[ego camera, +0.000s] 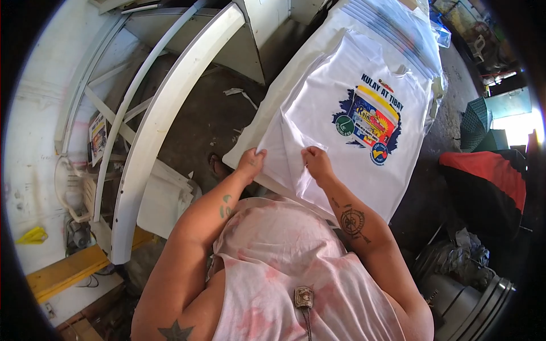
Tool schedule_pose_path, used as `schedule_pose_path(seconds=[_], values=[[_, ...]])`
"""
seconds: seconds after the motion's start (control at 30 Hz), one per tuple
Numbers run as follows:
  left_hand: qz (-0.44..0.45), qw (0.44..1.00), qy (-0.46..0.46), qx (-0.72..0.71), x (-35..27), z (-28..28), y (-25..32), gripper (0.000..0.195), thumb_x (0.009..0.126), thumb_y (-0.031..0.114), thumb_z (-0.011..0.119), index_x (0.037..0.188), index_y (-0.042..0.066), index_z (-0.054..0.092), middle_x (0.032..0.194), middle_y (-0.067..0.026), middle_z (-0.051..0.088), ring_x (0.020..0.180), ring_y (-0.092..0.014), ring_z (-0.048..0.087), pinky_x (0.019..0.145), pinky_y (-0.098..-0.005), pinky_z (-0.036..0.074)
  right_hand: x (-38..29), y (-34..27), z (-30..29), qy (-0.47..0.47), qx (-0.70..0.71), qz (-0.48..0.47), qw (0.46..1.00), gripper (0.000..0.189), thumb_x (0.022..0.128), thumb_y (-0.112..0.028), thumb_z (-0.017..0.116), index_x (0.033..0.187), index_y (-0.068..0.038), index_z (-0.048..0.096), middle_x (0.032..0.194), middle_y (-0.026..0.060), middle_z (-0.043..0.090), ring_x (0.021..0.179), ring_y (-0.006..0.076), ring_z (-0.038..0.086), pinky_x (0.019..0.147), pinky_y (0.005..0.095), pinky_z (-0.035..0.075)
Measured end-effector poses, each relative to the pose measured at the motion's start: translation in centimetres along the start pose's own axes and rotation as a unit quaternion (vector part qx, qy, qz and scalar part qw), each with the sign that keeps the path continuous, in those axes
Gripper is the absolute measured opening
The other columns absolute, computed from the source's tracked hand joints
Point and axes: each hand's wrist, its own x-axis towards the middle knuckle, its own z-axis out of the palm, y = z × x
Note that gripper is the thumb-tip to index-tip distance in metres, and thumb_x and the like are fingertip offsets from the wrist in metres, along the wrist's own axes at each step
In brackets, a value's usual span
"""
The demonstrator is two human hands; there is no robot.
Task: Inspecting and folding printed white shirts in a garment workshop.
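A white printed T-shirt (315,111) lies spread before me, its neck pointing away. A paint-bucket design (375,117) with lettering covers its middle. My left hand (252,164) pinches white cloth at the left edge. With thumb and fingers, my right hand (316,164) grips a lifted fold of the shirt's lower side. Between the two hands the fabric is creased and partly raised. What lies under the fold is hidden. Beyond the collar rest several flat shirts in clear plastic bags (388,34). All this sits on a pale, sheet-like work surface (245,140).
A curved-looking white beam (170,98) and a metal frame stand at my left. Below them is a yellow bar (70,273). On my right are a red and black umbrella-like cloth (490,183), crumpled plastic (469,247) and a grey bucket (460,298). Dark floor (187,115) shows between.
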Motion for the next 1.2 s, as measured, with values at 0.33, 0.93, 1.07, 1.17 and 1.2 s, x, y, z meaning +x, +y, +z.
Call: schedule_pose_path(seconds=[0.33, 0.93, 1.07, 1.17, 1.2], values=[[0.145, 0.951, 0.069, 0.265, -4.3, 9.8, 3.0, 0.053, 0.074, 0.033, 0.068, 0.109, -0.002, 0.048, 0.108, -0.0241, 0.057, 0.101, -0.037, 0.056, 0.085, -0.0419, 0.045, 2.2, 1.7, -2.5, 0.062, 0.064, -0.001, 0.996, 0.022, 0.084, -0.022, 0.059, 0.087, -0.001, 0.064, 0.069, 0.0076, 0.060, 0.065, 0.0162, 0.054, 0.061, 0.0318, 0.043], [0.009, 0.923, -0.017, -0.385, -4.2, 15.6, 7.4, 0.048, 0.073, 0.014, 0.062, 0.118, 0.011, 0.045, 0.101, -0.0081, 0.055, 0.083, -0.021, 0.059, 0.055, -0.0326, 0.048, -16.6, 16.5, -16.8, 0.235, -0.433, -0.076, 0.867, 0.026, 0.070, -0.010, 0.059, 0.096, -0.008, 0.057, 0.098, 0.0131, 0.059, 0.100, 0.0315, 0.053, 0.089, 0.0420, 0.038], [0.028, 0.923, 0.043, -0.381, -3.6, 15.6, 6.2, 0.040, 0.074, 0.014, 0.060, 0.111, 0.005, 0.052, 0.089, -0.0089, 0.058, 0.072, -0.022, 0.060, 0.052, -0.0328, 0.047, -17.7, 17.8, -21.5, 0.080, -0.386, -0.073, 0.916, 0.025, 0.075, -0.015, 0.058, 0.098, -0.007, 0.056, 0.095, 0.0173, 0.061, 0.091, 0.0352, 0.058, 0.078, 0.0445, 0.046], [0.070, 0.911, 0.063, -0.401, -1.9, 15.1, 3.9, 0.044, 0.074, 0.016, 0.058, 0.114, 0.000, 0.051, 0.097, -0.0116, 0.059, 0.080, -0.025, 0.062, 0.061, -0.0362, 0.051, -17.1, 18.2, -23.5, 0.030, -0.313, -0.138, 0.939, 0.028, 0.079, -0.019, 0.057, 0.103, -0.006, 0.055, 0.100, 0.0185, 0.060, 0.096, 0.0364, 0.057, 0.083, 0.0434, 0.045], [0.098, 0.904, 0.076, -0.409, -1.5, 14.8, 3.4, 0.045, 0.074, 0.016, 0.057, 0.115, -0.002, 0.051, 0.100, -0.0132, 0.059, 0.083, -0.027, 0.062, 0.065, -0.0375, 0.052, -16.9, 17.0, -24.5, -0.002, -0.305, -0.164, 0.938, 0.028, 0.080, -0.020, 0.056, 0.105, -0.006, 0.055, 0.101, 0.0186, 0.060, 0.097, 0.0363, 0.057, 0.084, 0.0426, 0.045]])
